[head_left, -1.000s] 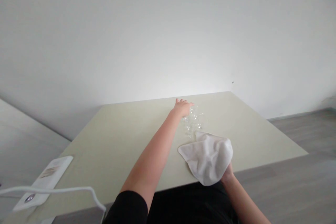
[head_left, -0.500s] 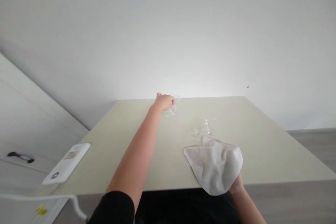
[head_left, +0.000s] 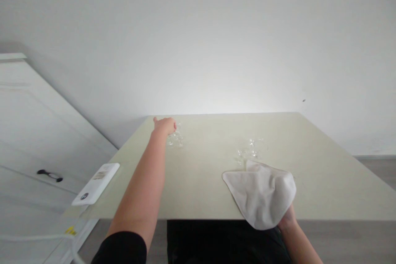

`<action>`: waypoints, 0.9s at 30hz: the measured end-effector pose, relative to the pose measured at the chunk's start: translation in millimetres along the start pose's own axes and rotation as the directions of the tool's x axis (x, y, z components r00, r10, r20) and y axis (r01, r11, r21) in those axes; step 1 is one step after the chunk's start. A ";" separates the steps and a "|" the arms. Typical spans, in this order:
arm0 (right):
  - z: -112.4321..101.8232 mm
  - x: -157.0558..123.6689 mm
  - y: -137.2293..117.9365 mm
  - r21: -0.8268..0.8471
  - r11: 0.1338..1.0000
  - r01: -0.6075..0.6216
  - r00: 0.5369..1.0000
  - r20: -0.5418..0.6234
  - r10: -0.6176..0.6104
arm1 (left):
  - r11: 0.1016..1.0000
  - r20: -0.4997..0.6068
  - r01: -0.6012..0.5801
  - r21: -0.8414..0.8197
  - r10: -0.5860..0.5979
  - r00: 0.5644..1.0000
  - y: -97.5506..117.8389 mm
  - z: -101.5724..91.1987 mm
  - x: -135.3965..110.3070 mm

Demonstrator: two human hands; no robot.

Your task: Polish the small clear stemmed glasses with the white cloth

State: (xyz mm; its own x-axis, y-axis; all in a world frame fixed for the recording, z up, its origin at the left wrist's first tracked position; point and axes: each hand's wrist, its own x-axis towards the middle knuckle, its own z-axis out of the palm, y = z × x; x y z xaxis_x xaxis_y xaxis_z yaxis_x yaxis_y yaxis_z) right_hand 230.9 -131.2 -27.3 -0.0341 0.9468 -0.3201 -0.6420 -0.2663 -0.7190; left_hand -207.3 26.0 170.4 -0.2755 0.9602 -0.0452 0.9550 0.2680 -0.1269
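My left hand (head_left: 165,125) reaches far across the pale table (head_left: 201,185) and is closed on a clear glass (head_left: 175,137) near the far left part of the top. My right hand (head_left: 286,218) sits at the near edge, almost fully covered by a white cloth (head_left: 261,193) that it holds draped over its fingers. Beyond the cloth stand more clear glasses (head_left: 251,149), about mid-table, apart from both hands.
A white flat device (head_left: 96,183) lies at the table's left edge. A white cabinet with a dark handle (head_left: 49,175) stands to the left. A white cable (head_left: 37,239) runs across the lower left. A plain white wall is behind the table.
My left hand took a glass from the group by the cloth and carried it left across the table. The cloth hand stayed at the near edge. The view turned left.
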 end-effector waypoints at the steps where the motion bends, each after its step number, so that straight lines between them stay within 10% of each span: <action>1: 1.4 -0.6 -0.4 0.020 1.000 -0.013 1.000 -0.022 0.014 | 1.000 0.020 0.018 -0.003 -0.018 1.000 -1.0 0.4 -0.3; 11: 10.7 -4.0 -5.1 0.052 0.996 -0.066 0.997 -0.034 0.067 | 0.995 0.125 0.099 0.027 -0.101 0.987 2.6 -13.1 -6.0; 16: 10.2 -3.9 -4.5 0.067 0.996 -0.065 0.997 -0.034 0.067 | 0.990 -0.191 0.051 -0.133 -0.076 0.979 36.3 -33.0 -42.2; 20: 12.3 -4.0 -4.3 0.058 0.998 -0.039 0.998 -0.052 0.043 | 0.762 -0.539 -0.569 -0.309 0.353 0.765 121.6 -33.2 -85.1; 23: 13.1 -4.0 -3.9 0.050 0.999 -0.008 0.998 -0.055 0.011 | 0.480 -0.529 -0.841 -0.250 0.660 0.534 193.2 -16.9 -106.4; 27: 14.5 -5.9 -3.7 0.077 0.997 -0.027 0.999 -0.038 0.030 | 0.486 -0.345 -0.858 -0.168 0.786 0.513 249.3 1.3 -105.9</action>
State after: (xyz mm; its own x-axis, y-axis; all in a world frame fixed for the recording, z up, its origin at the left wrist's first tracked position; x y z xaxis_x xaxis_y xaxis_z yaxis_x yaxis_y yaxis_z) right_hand 222.4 -133.1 -13.8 -0.0242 0.9310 -0.3643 -0.6980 -0.2766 -0.6605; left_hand 59.8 -9.0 142.3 0.6470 0.7303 0.2193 0.7191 -0.6800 0.1430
